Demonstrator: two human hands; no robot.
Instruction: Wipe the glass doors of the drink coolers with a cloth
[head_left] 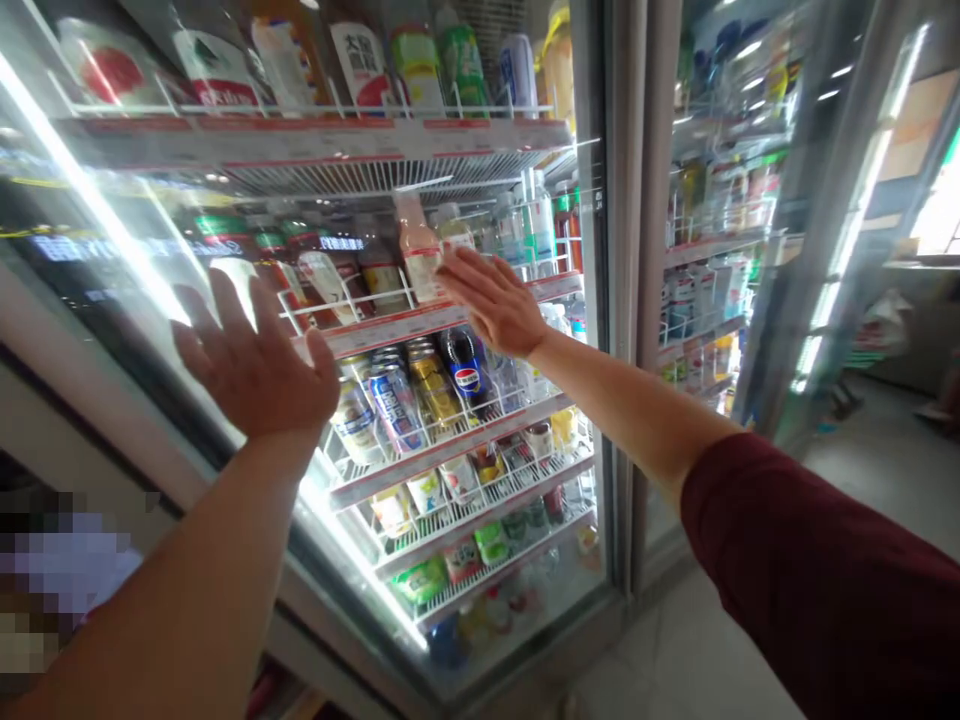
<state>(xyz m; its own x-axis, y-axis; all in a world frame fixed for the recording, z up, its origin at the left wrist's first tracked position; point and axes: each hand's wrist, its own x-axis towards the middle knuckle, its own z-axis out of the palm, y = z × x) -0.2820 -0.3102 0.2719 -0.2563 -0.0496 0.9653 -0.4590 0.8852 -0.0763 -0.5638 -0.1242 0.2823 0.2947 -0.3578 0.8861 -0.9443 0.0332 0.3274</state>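
Observation:
My left hand (255, 365) is raised with its fingers spread, in front of the left part of a lit drinks fridge. It holds nothing, and I cannot tell whether it touches the glass (82, 265). My right hand (496, 300) reaches forward with fingers stretched out flat and nothing in them. Its fingertips overlap a pink bottle (418, 245) on the second shelf; contact is unclear. Just below that hand, a dark cola bottle (465, 365) with a blue label lies beside gold cans (433, 380) and a blue-and-silver can (394, 400).
Bottles fill the top shelf (315, 140), and lower racks hold more cans and tubs. A grey upright frame (630, 250) separates this fridge from another stocked one (705, 290) at right. Tiled floor (690, 650) shows at lower right. A blurred patch (67, 570) covers the lower left.

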